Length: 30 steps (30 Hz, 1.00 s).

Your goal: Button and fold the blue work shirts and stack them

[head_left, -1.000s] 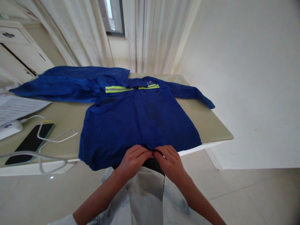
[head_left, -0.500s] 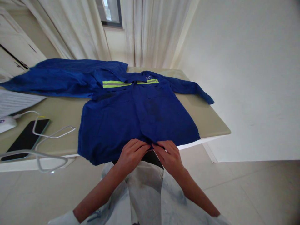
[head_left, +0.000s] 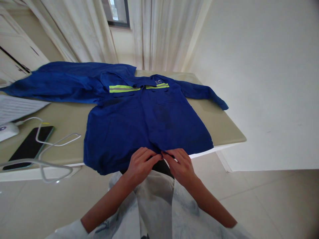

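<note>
A blue work jacket (head_left: 119, 122) with yellow-green reflective strips across the chest lies front up on the table, collar away from me. Its right-hand sleeve stretches out toward the table's far right corner. At the bottom of the front opening, my left hand (head_left: 142, 165) pinches the hem between thumb and fingers. Close beside it, my right hand (head_left: 181, 166) grips the other front edge at the hem. The fingertips of both hands nearly meet there, and whatever small part lies between them is hidden.
More blue cloth (head_left: 62, 81) spreads over the table's left side. Near it lie a printed paper sheet (head_left: 20, 108), a black phone (head_left: 28, 147), a white device (head_left: 8, 131) and a looping white cable (head_left: 57, 144). The beige table (head_left: 224, 129) ends by a white wall (head_left: 269, 83).
Both hands stay at the hem with only small finger movements; the left thumb now reaches further toward the right fingers. The jacket lies as before, and the view has shifted very slightly.
</note>
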{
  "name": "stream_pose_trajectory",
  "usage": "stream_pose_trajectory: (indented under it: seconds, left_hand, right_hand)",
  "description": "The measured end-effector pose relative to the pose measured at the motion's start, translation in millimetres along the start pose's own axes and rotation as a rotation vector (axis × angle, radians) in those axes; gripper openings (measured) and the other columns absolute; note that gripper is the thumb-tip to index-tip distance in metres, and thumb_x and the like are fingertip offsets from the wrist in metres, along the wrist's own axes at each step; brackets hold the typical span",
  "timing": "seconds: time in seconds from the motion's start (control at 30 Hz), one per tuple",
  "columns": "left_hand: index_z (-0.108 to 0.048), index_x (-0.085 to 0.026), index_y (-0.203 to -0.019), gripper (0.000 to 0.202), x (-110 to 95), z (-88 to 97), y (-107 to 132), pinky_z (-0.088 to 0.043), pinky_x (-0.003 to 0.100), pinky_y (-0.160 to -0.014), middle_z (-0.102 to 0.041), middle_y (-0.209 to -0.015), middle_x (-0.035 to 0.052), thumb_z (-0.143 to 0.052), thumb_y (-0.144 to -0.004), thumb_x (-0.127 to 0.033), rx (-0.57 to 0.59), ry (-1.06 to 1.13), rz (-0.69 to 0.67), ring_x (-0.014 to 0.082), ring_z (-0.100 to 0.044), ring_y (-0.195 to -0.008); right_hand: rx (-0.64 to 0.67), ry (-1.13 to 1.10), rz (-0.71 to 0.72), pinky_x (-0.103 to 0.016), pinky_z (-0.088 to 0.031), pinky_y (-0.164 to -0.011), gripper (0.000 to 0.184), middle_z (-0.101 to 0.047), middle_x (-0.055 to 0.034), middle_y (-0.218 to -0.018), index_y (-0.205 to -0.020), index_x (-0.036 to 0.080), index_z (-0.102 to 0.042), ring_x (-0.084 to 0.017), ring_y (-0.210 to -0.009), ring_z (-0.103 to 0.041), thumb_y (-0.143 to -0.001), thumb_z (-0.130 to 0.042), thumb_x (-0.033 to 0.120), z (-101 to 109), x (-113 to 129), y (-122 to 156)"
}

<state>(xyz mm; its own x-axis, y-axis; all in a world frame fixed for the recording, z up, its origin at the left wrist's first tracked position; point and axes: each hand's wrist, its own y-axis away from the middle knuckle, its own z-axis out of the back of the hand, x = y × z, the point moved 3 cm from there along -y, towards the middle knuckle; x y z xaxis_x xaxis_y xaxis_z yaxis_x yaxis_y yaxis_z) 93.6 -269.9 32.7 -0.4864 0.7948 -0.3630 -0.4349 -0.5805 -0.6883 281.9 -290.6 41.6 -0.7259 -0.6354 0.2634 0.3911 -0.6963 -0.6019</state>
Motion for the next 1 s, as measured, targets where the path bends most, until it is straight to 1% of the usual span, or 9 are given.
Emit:
stream_pose_trajectory:
  seconds: [0.1, 0.2, 0.27, 0.37, 0.43, 0.6, 0.7, 0.83, 1.0]
  left_hand:
    - [-0.072, -0.021, -0.108, 0.014, -3, 0.7, -1, -0.046, 0.032, -0.071, -0.074, -0.089, 0.0017, -0.062, -0.102, -0.014, 0.008, -0.046, -0.057, 0.0146, -0.062, -0.076]
    - [-0.072, -0.022, -0.115, 0.018, -7, 4.1, 3, -0.051, 0.033, -0.082, -0.076, -0.097, 0.0028, -0.065, -0.1, -0.014, -0.021, -0.1, -0.153, 0.0157, -0.067, -0.085]
    - [-0.072, -0.022, -0.115, 0.02, -9, 6.6, 8, -0.051, 0.034, -0.088, -0.077, -0.098, 0.002, -0.065, -0.099, -0.012, -0.029, -0.154, -0.234, 0.0154, -0.069, -0.088]
    - [-0.073, -0.02, -0.112, 0.018, -10, 8.1, 13, -0.051, 0.033, -0.093, -0.078, -0.099, 0.0013, -0.065, -0.099, -0.011, -0.02, -0.205, -0.324, 0.0145, -0.069, -0.088]
    - [-0.073, -0.021, -0.111, 0.017, -9, 7.7, 16, -0.052, 0.033, -0.094, -0.079, -0.101, 0.0015, -0.065, -0.099, -0.012, -0.018, -0.219, -0.344, 0.0139, -0.069, -0.088]
    - [-0.073, -0.02, -0.109, 0.016, -9, 3.4, 21, -0.053, 0.033, -0.093, -0.078, -0.102, 0.0015, -0.071, -0.096, -0.013, 0.0, -0.203, -0.378, 0.0135, -0.07, -0.09]
    - [-0.074, -0.018, -0.107, 0.013, -10, 2.8, 22, -0.053, 0.034, -0.091, -0.077, -0.101, 0.002, -0.07, -0.096, -0.012, -0.01, -0.204, -0.391, 0.014, -0.069, -0.09]
    - [-0.074, -0.016, -0.105, 0.013, -12, 1.5, 20, -0.054, 0.035, -0.086, -0.077, -0.096, 0.0035, -0.064, -0.099, -0.011, 0.007, -0.216, -0.38, 0.0147, -0.068, -0.086]
    - [-0.073, -0.013, -0.102, 0.014, -14, -2.7, 17, -0.054, 0.036, -0.08, -0.074, -0.085, 0.0043, -0.059, -0.101, -0.01, -0.012, -0.216, -0.336, 0.0159, -0.066, -0.078]
  right_hand:
    - [0.099, -0.144, -0.101, -0.035, -0.059, -0.082, 0.021, -0.074, -0.0077, -0.1, -0.114, 0.023, -0.079, -0.02, -0.09, -0.069, -0.102, -0.063, 0.017, 4, -10, -4]
    - [0.311, -0.385, -0.198, -0.032, -0.061, -0.089, 0.037, -0.069, -0.007, -0.114, -0.136, 0.025, -0.071, -0.019, -0.103, -0.069, -0.099, -0.069, 0.023, 9, -20, -9]
    - [0.41, -0.473, -0.219, -0.031, -0.061, -0.09, 0.042, -0.065, -0.0067, -0.119, -0.141, 0.027, -0.067, -0.018, -0.107, -0.068, -0.099, -0.069, 0.024, 14, -24, -13]
    - [0.486, -0.49, -0.206, -0.03, -0.06, -0.095, 0.03, -0.062, -0.0062, -0.119, -0.129, 0.028, -0.073, -0.017, -0.107, -0.067, -0.101, -0.066, 0.023, 17, -25, -21]
    - [0.516, -0.471, -0.182, -0.032, -0.057, -0.101, 0.026, -0.06, -0.0071, -0.123, -0.123, 0.026, -0.074, -0.018, -0.113, -0.066, -0.098, -0.07, 0.021, 18, -24, -27]
    - [0.555, -0.411, -0.069, -0.037, -0.052, -0.11, 0.03, -0.057, -0.0093, -0.133, -0.113, 0.023, -0.069, -0.022, -0.128, -0.059, -0.086, -0.076, 0.012, 16, -22, -40]
    - [0.586, -0.411, -0.046, -0.035, -0.053, -0.107, 0.03, -0.057, -0.0074, -0.127, -0.108, 0.024, -0.066, -0.02, -0.124, -0.059, -0.083, -0.078, 0.011, 15, -25, -46]
    - [0.617, -0.415, -0.033, -0.035, -0.054, -0.104, 0.021, -0.058, -0.0053, -0.122, -0.095, 0.024, -0.066, -0.02, -0.118, -0.06, -0.085, -0.08, 0.011, 13, -27, -53]
    - [0.656, -0.33, 0.103, -0.042, -0.051, -0.106, 0.019, -0.062, -0.0062, -0.126, -0.09, 0.022, -0.069, -0.024, -0.12, -0.06, -0.082, -0.079, 0.008, 8, -21, -59]
